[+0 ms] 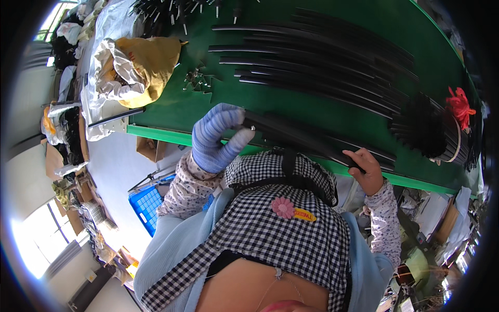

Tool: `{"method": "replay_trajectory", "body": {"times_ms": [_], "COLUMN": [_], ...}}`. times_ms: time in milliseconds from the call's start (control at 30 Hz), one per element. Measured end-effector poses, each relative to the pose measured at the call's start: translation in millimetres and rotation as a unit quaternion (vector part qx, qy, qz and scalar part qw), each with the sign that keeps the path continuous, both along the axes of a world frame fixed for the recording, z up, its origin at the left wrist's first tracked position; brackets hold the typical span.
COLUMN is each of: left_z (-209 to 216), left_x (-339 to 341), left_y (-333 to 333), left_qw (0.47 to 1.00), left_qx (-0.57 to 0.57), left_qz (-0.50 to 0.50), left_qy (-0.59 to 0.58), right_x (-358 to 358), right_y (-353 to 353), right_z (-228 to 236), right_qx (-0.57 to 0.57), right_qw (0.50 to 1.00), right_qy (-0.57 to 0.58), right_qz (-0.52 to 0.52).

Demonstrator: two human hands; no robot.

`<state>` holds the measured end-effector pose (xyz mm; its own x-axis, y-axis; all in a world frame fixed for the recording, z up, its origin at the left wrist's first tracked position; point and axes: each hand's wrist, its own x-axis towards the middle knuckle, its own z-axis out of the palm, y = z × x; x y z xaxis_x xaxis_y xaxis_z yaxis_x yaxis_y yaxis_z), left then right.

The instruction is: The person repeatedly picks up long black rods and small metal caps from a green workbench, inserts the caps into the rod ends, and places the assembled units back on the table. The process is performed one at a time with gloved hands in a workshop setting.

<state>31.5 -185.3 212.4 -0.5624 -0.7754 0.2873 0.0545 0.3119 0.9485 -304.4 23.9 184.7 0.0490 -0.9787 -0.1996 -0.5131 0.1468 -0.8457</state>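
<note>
A long black tube (306, 136) lies slantwise in front of me at the near edge of the green table. My left hand (219, 136), in a blue striped knit glove, closes its thumb and fingers around the tube's left end. A small shiny metal bit (252, 128) shows by the thumb tip; its shape is too small to tell. My bare right hand (366, 169) grips the tube near its other end, fingers bent over it. Beneath and behind it lie more black tubes (358, 145), partly hidden by the held one.
Black tubes (312, 70) lie in rows across the green table (171, 115). Left of them are small metal clips (199, 80) and an open yellow sack (156, 65). A tied bundle of black tubes (426, 127) with red cloth (460, 108) lies right. A blue crate (143, 210) stands below.
</note>
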Motion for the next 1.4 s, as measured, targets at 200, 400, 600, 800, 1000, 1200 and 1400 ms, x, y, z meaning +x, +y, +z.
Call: {"method": "replay_trajectory", "body": {"times_ms": [200, 400, 600, 800, 1000, 1200, 1400], "left_z": [24.6, 2.7, -47.6, -67.6, -104.1, -119.3, -114.2], "left_x": [7.4, 6.8, -22.9, -52.8, -107.3, -95.1, 5.1], "left_y": [-13.8, 5.1, 29.3, 24.7, 4.4, -7.4, -29.9], "left_qw": [0.963, 0.937, 0.995, 0.867, 0.722, 0.730, 0.709], "left_qx": [0.056, 0.255, 0.024, -0.340, -0.258, -0.296, -0.289], "left_qz": [-0.261, -0.232, 0.091, -0.103, -0.323, -0.325, -0.246], "left_qy": [-0.031, 0.054, 0.018, -0.349, -0.555, -0.523, -0.594], "right_x": [-20.6, -30.2, -55.9, -72.2, -41.7, -29.5, 48.5], "right_y": [13.0, 13.2, -5.8, 22.2, 30.0, 26.0, -33.4], "right_z": [10.9, 4.6, -35.6, -99.3, -90.3, -127.7, -127.5], "right_qx": [0.095, 0.077, 0.008, -0.060, -0.015, -0.066, -0.139], "right_qw": [0.987, 0.994, 0.996, 0.972, 0.930, 0.903, 0.899], "right_qy": [-0.112, -0.055, 0.091, 0.215, 0.368, 0.425, 0.415], "right_qz": [0.062, 0.048, -0.026, -0.076, 0.003, -0.018, 0.015]}}
